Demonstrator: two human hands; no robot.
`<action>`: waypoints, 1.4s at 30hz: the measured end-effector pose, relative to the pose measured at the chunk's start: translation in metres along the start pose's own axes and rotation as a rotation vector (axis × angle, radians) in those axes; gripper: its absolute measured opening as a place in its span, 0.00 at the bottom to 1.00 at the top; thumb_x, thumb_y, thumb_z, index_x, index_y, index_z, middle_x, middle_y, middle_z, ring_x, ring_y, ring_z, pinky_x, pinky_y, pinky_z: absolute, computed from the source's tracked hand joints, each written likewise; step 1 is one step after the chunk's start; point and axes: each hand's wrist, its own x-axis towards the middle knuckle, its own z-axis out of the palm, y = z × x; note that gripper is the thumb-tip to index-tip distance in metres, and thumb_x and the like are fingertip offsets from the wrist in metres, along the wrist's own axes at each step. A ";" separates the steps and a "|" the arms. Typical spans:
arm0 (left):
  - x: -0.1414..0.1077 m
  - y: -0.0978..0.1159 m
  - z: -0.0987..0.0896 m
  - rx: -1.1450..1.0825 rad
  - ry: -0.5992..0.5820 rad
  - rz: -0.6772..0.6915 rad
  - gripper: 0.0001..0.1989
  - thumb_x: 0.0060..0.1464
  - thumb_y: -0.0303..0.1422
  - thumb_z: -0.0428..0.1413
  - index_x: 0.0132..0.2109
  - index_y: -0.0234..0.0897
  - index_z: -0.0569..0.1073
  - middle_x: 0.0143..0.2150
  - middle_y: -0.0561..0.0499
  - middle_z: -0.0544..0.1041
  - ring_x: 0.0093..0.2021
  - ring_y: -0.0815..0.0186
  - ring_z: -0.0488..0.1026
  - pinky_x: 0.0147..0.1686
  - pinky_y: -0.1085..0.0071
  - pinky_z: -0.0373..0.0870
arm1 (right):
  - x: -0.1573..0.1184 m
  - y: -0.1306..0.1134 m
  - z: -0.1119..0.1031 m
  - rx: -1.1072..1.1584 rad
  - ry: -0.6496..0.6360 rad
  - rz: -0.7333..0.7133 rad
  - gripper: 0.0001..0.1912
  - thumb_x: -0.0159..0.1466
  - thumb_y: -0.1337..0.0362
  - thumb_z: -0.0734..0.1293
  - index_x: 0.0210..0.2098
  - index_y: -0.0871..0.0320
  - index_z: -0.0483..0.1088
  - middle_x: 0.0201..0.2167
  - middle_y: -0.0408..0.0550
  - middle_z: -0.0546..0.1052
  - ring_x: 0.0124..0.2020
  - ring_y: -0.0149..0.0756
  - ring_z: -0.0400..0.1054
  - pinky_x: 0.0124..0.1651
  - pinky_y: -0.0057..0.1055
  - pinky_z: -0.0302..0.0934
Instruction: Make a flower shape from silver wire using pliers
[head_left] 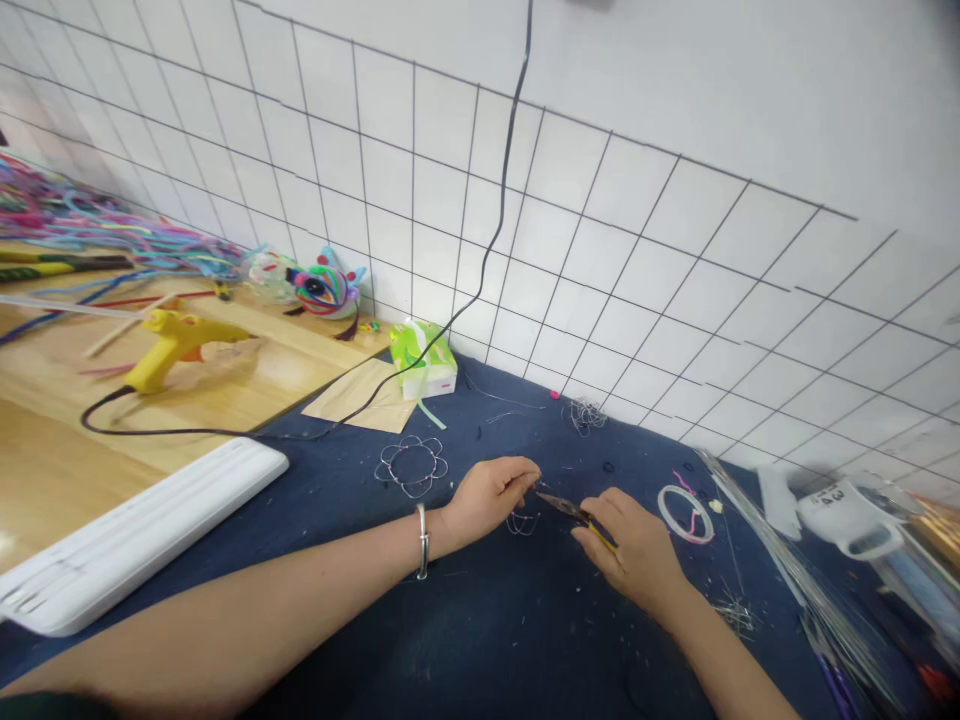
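Note:
My left hand (491, 500), with a silver bangle at the wrist, pinches a thin looped wire piece (523, 524) whose loops hang below the fingers. Yellow-handled pliers (564, 507) are gripped in my right hand (630, 545). Their pointed jaws reach left, close to the left fingertips; whether they touch the wire is too small to tell. Left of the hands, a flower-shaped wire ring (411, 466) with small pinkish beads lies flat on the dark blue cloth (480, 640).
A yellow glue gun (169, 345) with a black cord lies left, behind a long white case (150, 535). A green tissue pack (422, 358) stands by the grid wall. Tangled wire (585, 416), a white tape roll (685, 514) and long wires (780, 550) lie right.

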 end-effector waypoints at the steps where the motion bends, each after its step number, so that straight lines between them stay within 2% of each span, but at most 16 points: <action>1: 0.000 0.000 0.000 -0.014 0.018 0.005 0.11 0.57 0.32 0.45 0.38 0.39 0.72 0.29 0.53 0.73 0.27 0.71 0.68 0.28 0.77 0.64 | 0.000 -0.001 0.000 -0.011 0.008 0.025 0.14 0.63 0.55 0.57 0.40 0.57 0.66 0.33 0.49 0.67 0.36 0.36 0.62 0.36 0.29 0.57; 9: -0.004 -0.001 0.005 -0.021 0.099 0.073 0.11 0.57 0.33 0.46 0.41 0.38 0.71 0.32 0.51 0.74 0.32 0.70 0.70 0.35 0.74 0.67 | -0.001 -0.010 -0.002 -0.106 0.004 0.120 0.16 0.63 0.53 0.56 0.40 0.57 0.64 0.34 0.50 0.66 0.37 0.39 0.61 0.37 0.32 0.56; 18: -0.004 0.004 0.001 0.076 0.065 0.140 0.11 0.57 0.31 0.46 0.42 0.38 0.71 0.35 0.50 0.74 0.35 0.68 0.70 0.37 0.74 0.66 | -0.002 -0.015 -0.004 -0.139 -0.002 0.133 0.15 0.63 0.54 0.55 0.39 0.57 0.65 0.32 0.49 0.65 0.36 0.37 0.61 0.35 0.30 0.55; 23: -0.005 0.006 0.001 0.087 0.055 0.124 0.11 0.57 0.31 0.45 0.42 0.38 0.72 0.33 0.50 0.74 0.33 0.69 0.70 0.36 0.74 0.65 | -0.003 -0.015 -0.003 -0.146 0.017 0.119 0.14 0.63 0.55 0.55 0.38 0.57 0.65 0.31 0.48 0.65 0.34 0.36 0.61 0.34 0.28 0.53; 28: -0.006 0.012 0.003 -0.015 0.080 0.036 0.11 0.57 0.33 0.46 0.40 0.38 0.72 0.30 0.51 0.74 0.30 0.70 0.71 0.33 0.75 0.66 | -0.005 -0.016 0.001 -0.170 0.045 0.118 0.13 0.63 0.55 0.56 0.37 0.57 0.66 0.29 0.47 0.65 0.32 0.34 0.61 0.32 0.27 0.51; 33: -0.006 0.021 0.006 -0.186 0.110 -0.107 0.11 0.57 0.33 0.45 0.35 0.37 0.72 0.26 0.53 0.72 0.24 0.72 0.70 0.26 0.77 0.66 | -0.005 -0.020 0.008 -0.244 0.100 0.122 0.13 0.63 0.55 0.57 0.38 0.57 0.66 0.28 0.47 0.65 0.31 0.34 0.60 0.32 0.28 0.50; 38: -0.006 0.021 0.013 -0.433 0.130 -0.305 0.10 0.55 0.37 0.47 0.34 0.35 0.69 0.28 0.51 0.73 0.23 0.71 0.70 0.20 0.77 0.65 | -0.006 -0.026 0.016 -0.365 0.181 0.117 0.14 0.63 0.56 0.58 0.41 0.57 0.66 0.28 0.48 0.65 0.32 0.36 0.60 0.32 0.29 0.51; 42: -0.004 0.019 0.013 -0.641 0.141 -0.408 0.12 0.54 0.39 0.47 0.36 0.35 0.67 0.31 0.49 0.73 0.25 0.69 0.72 0.19 0.77 0.65 | -0.008 -0.024 0.020 -0.438 0.243 0.085 0.14 0.62 0.56 0.59 0.42 0.57 0.66 0.28 0.48 0.65 0.32 0.36 0.61 0.32 0.30 0.52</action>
